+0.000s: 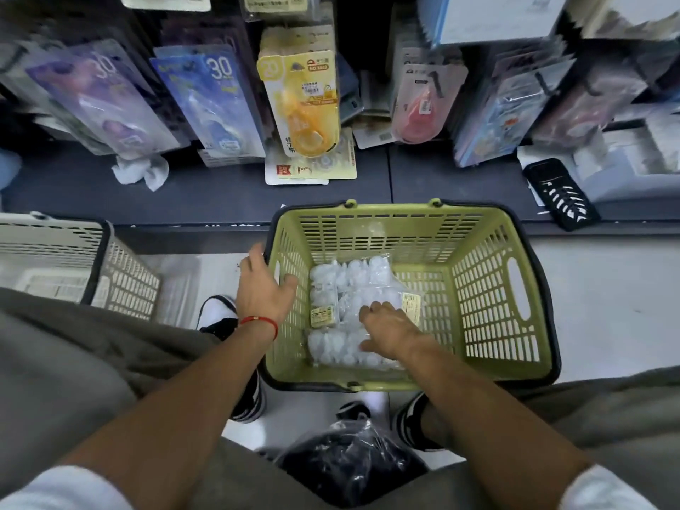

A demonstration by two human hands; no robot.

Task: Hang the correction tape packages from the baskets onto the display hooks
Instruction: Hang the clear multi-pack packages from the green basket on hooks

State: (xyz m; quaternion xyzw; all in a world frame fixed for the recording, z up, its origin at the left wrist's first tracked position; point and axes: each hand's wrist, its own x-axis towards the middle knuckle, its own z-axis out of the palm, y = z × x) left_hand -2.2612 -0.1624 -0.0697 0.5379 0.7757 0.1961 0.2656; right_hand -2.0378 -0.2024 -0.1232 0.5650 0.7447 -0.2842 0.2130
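Observation:
A green basket (478, 252) stands on the floor in front of me. At its bottom lie clear plastic packages (349, 277) of white correction tapes with small price labels. My right hand (386, 329) reaches down into the basket and its fingers rest on the packages; whether it grips one cannot be told. My left hand (263, 288) holds the basket's left rim, thumb inside the wall. Above, packages hang on display hooks: purple (103, 101), blue (213, 101), yellow (305, 101) and pink (423, 104).
A white basket (121, 274) stands at the left on the floor. On the dark shelf lie a crumpled white cloth (141, 171), loose card packages (312, 167) and a black device (561, 193). A dark plastic bag (353, 461) lies between my knees.

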